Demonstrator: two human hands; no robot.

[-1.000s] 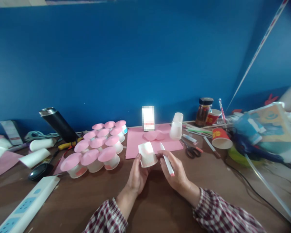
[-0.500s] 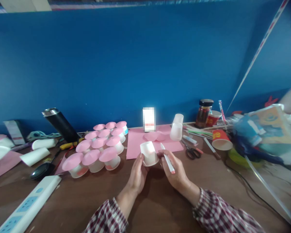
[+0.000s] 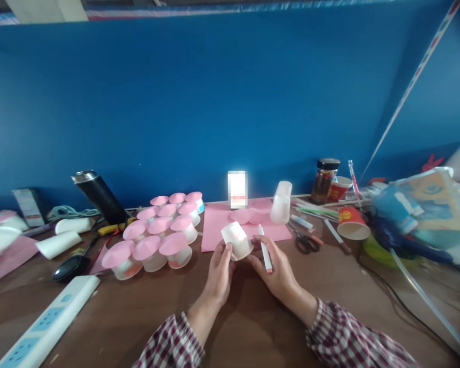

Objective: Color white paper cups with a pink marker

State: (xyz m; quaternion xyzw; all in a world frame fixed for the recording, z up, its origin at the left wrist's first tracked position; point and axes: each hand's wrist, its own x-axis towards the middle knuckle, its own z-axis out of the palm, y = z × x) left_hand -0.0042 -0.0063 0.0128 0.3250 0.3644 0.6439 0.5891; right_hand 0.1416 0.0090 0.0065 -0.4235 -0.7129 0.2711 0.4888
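Note:
My left hand (image 3: pixel 219 272) holds a small white paper cup (image 3: pixel 236 240) upside down, its base tilted toward me, just above the brown table (image 3: pixel 138 317). My right hand (image 3: pixel 274 271) steadies the cup's right side with its fingertips and grips a white marker (image 3: pixel 265 254) with a pink end pointing toward me. Behind the cup lies a pink paper sheet (image 3: pixel 222 225) with pink cut circles (image 3: pixel 245 215) on it. Left of my hands stands a cluster of several white cups topped with pink discs (image 3: pixel 159 235).
Scissors (image 3: pixel 303 240), pens and straws (image 3: pixel 310 212), red paper cups (image 3: pixel 351 223), a jar (image 3: pixel 324 180) and stacked clear cups (image 3: pixel 281 203) lie at right. A black flask (image 3: pixel 98 197), white rolls (image 3: pixel 59 244) and a power strip (image 3: pixel 46 322) lie at left. Cables and clutter (image 3: pixel 417 214) fill the far right.
The cup has tilted and turned a little in my left hand. The marker in my right hand has swung more upright. My view has shifted slightly.

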